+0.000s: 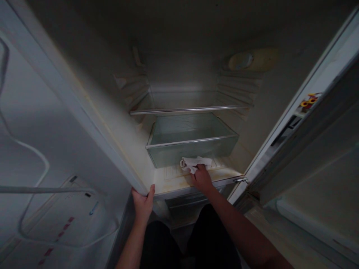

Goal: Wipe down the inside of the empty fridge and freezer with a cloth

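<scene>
Dim; top deeply shadowed; shelf edge [190, 110] glinting; borders stretched.

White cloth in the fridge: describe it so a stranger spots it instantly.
Start at the open refrigerator, then find the see-through bin below its shelf. In front of that bin, at the compartment floor, the right hand holds the white cloth: bunched and opaque, unlike the rigid bin behind it.

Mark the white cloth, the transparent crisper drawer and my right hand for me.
White cloth [195, 161]: head view, on its folded upper part.
Transparent crisper drawer [174, 152]: head view, on its front wall, below the rim.
Right hand [203, 179]: head view, on the back of the hand.
</scene>
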A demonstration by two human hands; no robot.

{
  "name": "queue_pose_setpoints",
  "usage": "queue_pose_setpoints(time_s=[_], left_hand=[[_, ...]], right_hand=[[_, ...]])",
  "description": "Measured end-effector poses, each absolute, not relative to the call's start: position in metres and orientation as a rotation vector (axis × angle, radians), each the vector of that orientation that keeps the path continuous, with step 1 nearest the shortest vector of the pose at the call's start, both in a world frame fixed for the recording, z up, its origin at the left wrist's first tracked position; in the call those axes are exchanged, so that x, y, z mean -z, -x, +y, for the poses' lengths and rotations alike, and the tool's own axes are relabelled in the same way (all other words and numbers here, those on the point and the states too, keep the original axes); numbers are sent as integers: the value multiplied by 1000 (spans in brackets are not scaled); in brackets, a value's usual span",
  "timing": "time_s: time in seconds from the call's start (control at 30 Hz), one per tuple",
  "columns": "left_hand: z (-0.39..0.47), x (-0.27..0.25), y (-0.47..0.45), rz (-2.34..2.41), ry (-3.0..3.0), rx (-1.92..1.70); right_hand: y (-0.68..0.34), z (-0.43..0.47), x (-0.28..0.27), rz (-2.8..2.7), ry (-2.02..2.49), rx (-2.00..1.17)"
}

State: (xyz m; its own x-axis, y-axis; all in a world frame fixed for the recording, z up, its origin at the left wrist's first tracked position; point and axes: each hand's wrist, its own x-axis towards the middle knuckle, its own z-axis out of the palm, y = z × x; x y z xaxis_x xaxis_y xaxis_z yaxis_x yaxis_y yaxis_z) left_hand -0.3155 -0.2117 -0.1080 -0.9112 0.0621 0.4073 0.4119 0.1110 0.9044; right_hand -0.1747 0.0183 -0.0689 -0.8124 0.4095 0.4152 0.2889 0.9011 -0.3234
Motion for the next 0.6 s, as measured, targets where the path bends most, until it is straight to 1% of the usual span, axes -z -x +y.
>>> queue_pose_setpoints(time_s=[0.2, 0.4, 0.6], left_hand=[[-211, 110, 316, -2099, 471, 1926], [-212, 110, 316, -2120, 488, 1914], [-212, 113, 318, -2110, 504, 1889]], right_hand=[[174, 18, 67, -2596, 529, -340], [174, 18, 68, -2574, 492, -358], [175, 18, 68, -2583, 530, -312]])
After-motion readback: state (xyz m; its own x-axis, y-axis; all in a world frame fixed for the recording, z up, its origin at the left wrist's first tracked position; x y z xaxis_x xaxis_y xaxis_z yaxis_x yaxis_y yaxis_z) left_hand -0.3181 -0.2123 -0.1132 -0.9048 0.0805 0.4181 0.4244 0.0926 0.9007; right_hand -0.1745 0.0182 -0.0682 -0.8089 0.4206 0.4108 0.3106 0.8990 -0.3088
